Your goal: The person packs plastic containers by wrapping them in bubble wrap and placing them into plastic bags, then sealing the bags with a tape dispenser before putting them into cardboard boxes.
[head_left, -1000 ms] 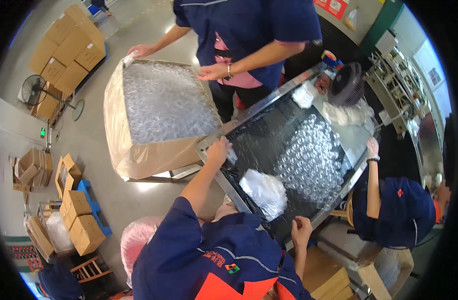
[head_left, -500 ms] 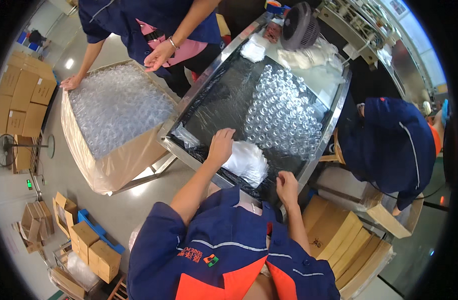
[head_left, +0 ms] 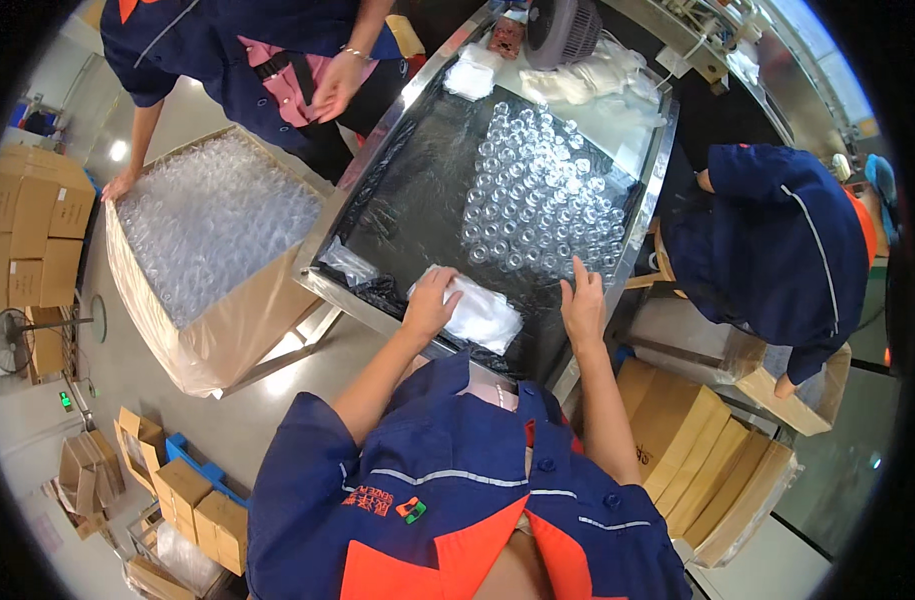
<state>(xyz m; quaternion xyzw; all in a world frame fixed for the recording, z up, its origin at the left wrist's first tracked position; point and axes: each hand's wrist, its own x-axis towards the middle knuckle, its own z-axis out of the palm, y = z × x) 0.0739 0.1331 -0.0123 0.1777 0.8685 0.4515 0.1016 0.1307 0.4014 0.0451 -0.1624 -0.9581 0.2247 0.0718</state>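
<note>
My left hand (head_left: 430,303) rests at the left edge of a stack of thin white plastic bags (head_left: 484,320) near the table's front edge. Its thumb and fingers are apart, with nothing seen between them. To the right, my right hand (head_left: 583,308) is raised with fingers spread and empty. Its fingertips reach the near edge of a spread of small clear round pieces (head_left: 542,200), like little cups or caps; whether they touch is unclear. Those pieces lie close together on the black sheeting (head_left: 402,200) of the metal-framed table (head_left: 329,287).
Left of the table, a lined carton (head_left: 239,345) is heaped with clear pieces; a co-worker's hand (head_left: 120,184) holds its rim. Folded clear plastic (head_left: 349,262) lies at the table's left corner. A dark fan (head_left: 567,35) stands at the back. Another person (head_left: 777,240) bends over boxes at right.
My right hand has moved forward to the near edge of the clear pieces, its fingers spreading. My left hand has shifted slightly on the bag stack. The whole view has shifted a little.
</note>
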